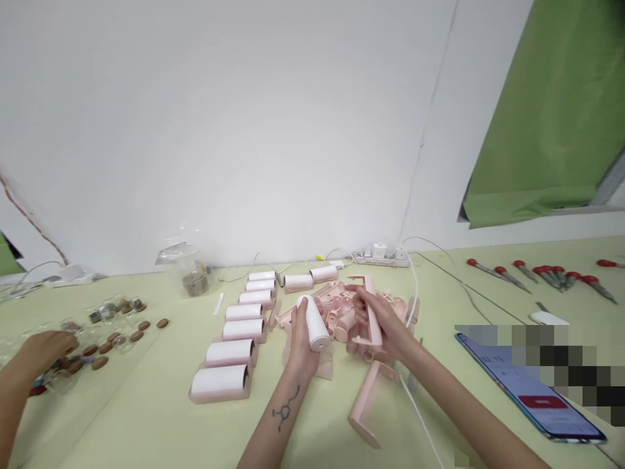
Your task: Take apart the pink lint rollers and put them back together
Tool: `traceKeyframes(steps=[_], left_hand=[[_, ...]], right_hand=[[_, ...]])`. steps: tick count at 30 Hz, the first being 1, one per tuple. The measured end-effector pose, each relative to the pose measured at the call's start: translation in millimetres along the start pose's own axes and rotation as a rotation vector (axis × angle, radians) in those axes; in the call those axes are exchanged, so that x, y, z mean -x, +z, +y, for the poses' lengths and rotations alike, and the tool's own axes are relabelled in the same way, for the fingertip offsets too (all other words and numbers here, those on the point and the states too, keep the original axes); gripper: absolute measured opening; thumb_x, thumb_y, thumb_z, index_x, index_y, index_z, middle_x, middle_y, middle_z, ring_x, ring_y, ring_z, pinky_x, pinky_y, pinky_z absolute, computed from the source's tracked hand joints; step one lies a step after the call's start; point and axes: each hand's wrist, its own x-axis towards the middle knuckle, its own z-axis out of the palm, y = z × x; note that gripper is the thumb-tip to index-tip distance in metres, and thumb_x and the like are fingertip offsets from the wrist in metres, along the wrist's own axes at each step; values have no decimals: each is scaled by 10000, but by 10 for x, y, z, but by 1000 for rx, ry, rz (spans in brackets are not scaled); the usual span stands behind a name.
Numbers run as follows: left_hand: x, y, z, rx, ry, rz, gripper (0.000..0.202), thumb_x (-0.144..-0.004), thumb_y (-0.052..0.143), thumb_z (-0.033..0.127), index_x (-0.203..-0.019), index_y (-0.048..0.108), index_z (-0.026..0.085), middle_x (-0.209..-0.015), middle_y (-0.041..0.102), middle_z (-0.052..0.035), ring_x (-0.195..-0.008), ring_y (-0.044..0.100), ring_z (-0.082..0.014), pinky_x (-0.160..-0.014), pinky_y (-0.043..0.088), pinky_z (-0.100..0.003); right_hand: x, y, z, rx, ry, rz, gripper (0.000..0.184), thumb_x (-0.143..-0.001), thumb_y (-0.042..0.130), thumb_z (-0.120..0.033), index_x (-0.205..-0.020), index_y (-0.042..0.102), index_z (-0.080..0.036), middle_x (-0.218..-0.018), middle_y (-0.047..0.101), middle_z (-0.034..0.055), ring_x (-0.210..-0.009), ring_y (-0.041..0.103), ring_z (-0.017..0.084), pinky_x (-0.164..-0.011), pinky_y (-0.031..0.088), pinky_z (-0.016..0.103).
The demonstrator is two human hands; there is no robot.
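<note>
My left hand [299,345] is closed around a white roll [315,322], held tilted above the table. My right hand [385,322] grips a pink plastic handle frame [372,309] just to the right of the roll. Between and behind the hands lies a heap of pink plastic parts [342,306]. To the left, several assembled white rolls in pink holders [229,352] lie in a row. Another pink handle [365,400] lies on the table below my right wrist.
A phone [530,391] lies at the right with a white cable [415,404] beside it. Red-handled screwdrivers [547,275] and a power strip [381,255] sit further back. Another person's hand [41,352] rests at the left among brown caps and small jars [117,326].
</note>
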Motion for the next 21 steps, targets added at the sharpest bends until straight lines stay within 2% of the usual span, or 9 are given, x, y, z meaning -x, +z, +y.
traceKeyframes(steps=[2,4,6,8,11,16,21], left_hand=[[-15,83,-173,-16,16,-19,329,-738,584,364,-968,430,188,-657,554,7,-474,562,-103,-434,460,-195],[-12,115,-317,-33,24,-55,402,-734,594,354,-1055,392,220,-758,587,-14,-560,606,-121,-501,486,-214],[10,108,-415,-59,38,-88,477,-734,597,355,-1129,347,259,-887,597,-35,-645,630,-135,-555,500,-230],[51,87,-465,-95,47,-116,510,-741,590,367,-1167,322,285,-960,590,-42,-693,636,-145,-585,505,-243],[135,67,-474,-163,29,-144,485,-754,573,378,-1167,342,273,-957,598,-50,-738,635,-162,-607,505,-251],[227,64,-462,-240,45,-139,392,-760,558,393,-1101,437,243,-1053,572,-53,-873,597,-169,-654,487,-212],[244,60,-470,-320,46,-176,390,-743,576,380,-1086,463,233,-1019,581,-37,-829,594,-157,-663,467,-204]], right_hand=[[110,38,19,-114,61,6,473,-847,269,-515,-1067,539,-195,-834,545,49,-771,543,184,-673,458,299],[186,95,75,-201,124,49,420,-831,322,-509,-1021,568,-227,-989,544,49,-995,488,218,-858,400,349],[229,145,149,-264,182,109,390,-815,372,-504,-1044,544,-241,-1078,521,42,-1080,438,227,-926,351,368],[252,176,212,-343,209,137,392,-805,408,-497,-1078,505,-233,-1088,517,46,-1070,450,222,-924,358,358],[279,200,255,-383,181,126,381,-815,403,-485,-1068,484,-211,-1051,524,54,-1038,471,218,-888,385,343],[327,229,242,-195,132,109,310,-847,361,-452,-997,489,-214,-1025,484,50,-1047,432,209,-905,347,359],[362,252,273,-42,103,135,313,-871,307,-450,-968,484,-211,-1005,474,54,-1020,424,193,-917,329,356]])
